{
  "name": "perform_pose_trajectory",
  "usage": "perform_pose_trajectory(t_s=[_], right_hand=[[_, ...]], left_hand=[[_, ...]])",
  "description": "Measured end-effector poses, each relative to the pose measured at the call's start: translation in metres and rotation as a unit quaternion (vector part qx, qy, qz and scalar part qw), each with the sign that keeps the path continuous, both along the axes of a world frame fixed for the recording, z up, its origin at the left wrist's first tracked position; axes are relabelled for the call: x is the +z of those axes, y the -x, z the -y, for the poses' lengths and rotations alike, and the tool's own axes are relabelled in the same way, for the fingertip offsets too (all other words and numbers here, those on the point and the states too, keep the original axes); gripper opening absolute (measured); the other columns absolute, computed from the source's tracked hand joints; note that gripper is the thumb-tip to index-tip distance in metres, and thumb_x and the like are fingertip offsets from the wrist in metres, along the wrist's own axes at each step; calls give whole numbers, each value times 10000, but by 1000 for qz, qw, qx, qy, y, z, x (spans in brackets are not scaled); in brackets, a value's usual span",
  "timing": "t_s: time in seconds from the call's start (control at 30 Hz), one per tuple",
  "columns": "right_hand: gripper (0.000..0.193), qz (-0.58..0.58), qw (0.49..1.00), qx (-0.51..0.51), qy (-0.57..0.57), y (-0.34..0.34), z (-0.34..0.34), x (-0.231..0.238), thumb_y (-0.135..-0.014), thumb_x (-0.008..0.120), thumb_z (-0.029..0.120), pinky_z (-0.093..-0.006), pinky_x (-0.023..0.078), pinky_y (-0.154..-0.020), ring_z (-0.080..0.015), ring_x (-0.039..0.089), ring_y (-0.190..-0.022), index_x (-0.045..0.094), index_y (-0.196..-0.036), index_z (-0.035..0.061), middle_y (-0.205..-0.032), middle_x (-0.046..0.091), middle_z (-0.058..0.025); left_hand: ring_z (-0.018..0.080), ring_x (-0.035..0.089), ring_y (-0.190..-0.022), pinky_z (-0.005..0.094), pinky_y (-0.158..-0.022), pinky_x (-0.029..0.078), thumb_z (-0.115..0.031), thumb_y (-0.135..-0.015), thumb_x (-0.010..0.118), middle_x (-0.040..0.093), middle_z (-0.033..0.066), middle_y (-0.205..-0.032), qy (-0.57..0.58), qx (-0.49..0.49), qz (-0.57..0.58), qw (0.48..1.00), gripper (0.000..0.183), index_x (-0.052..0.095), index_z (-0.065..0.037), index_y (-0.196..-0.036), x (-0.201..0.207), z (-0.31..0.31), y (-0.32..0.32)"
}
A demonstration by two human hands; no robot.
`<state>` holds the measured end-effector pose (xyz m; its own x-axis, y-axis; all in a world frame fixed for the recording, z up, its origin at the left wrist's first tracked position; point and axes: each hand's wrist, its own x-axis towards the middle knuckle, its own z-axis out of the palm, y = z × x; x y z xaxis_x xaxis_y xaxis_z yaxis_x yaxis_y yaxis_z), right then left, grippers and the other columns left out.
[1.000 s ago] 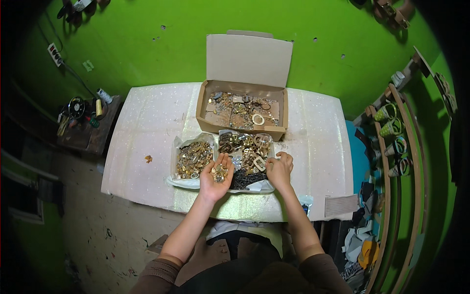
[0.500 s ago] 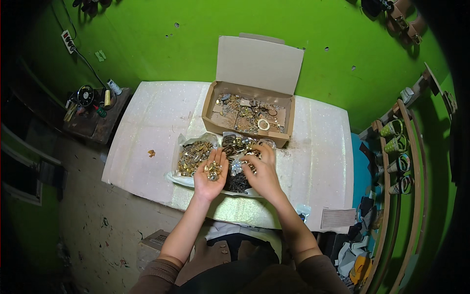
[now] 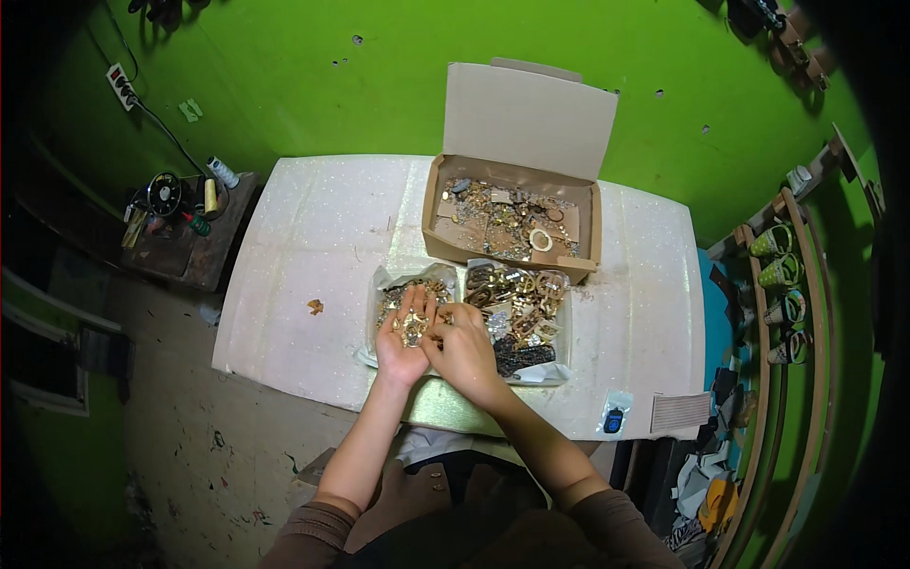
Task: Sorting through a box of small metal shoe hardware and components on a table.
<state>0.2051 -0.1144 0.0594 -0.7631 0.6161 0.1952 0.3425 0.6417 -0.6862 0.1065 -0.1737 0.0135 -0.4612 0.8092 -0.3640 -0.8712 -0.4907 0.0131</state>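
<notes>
My left hand (image 3: 403,352) is palm up above the left tray, cupping a small pile of shiny gold-coloured metal pieces (image 3: 413,328); their exact kind is too small to make out. Over that palm, my right hand (image 3: 462,353) reaches in from the right with thumb and fingers pinched at the pile's edge. Whatever lies between those fingertips is hidden. Beneath the hands, the left tray (image 3: 379,276) holds many small mixed pieces, partly covered. Beside it, the right tray (image 3: 561,372) contains gold-coloured and brown hardware, clear shiny pieces and a heap of black ones.
Behind the trays stands an open cardboard box (image 3: 512,256) with scattered small parts inside. A brown scrap (image 3: 315,306) lies left on the pale table (image 3: 284,237). At the front right are a small plastic packet (image 3: 614,413) and a striped sheet (image 3: 681,412). Sandals (image 3: 779,272) hang on a wooden rack.
My right hand has moved left from above the right tray to my left palm, its fingers closing together. The right tray now shows more fully. The whole view has shifted slightly.
</notes>
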Motion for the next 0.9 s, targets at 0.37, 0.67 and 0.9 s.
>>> perform_pose_trajectory(t_s=[0.37, 0.67, 0.9], right_hand=[[219, -3, 993, -93, -73, 49, 39, -10, -645, 645, 206, -411, 293, -879, -303, 413, -1011, 635, -803, 55, -968, 500, -118], [162, -42, 991, -120, 38, 69, 55, -22, -657, 641, 170, -395, 329, -856, -317, 416, -979, 613, -768, 56, -956, 492, -150], [137, -100, 986, -104, 79, 70, 61, -19, -671, 645, 123, -356, 385, -780, -267, 483, -871, 594, -774, 47, -900, 524, -104]], left_hand=[[219, 282, -1231, 382, -1034, 196, -231, -901, 224, 317, 54, -1342, -70, -115, -44, 990, 434, 307, -59, -1291, -17, 16, 46], [208, 282, -1227, 365, -1030, 211, -237, -911, 190, 300, 61, -1348, -69, -165, -33, 983, 438, 287, -51, -1296, -24, 25, 66], [211, 286, -1231, 360, -1030, 215, -232, -913, 192, 340, 72, -1321, -10, -190, 2, 982, 428, 316, -50, -1279, -16, 36, 78]])
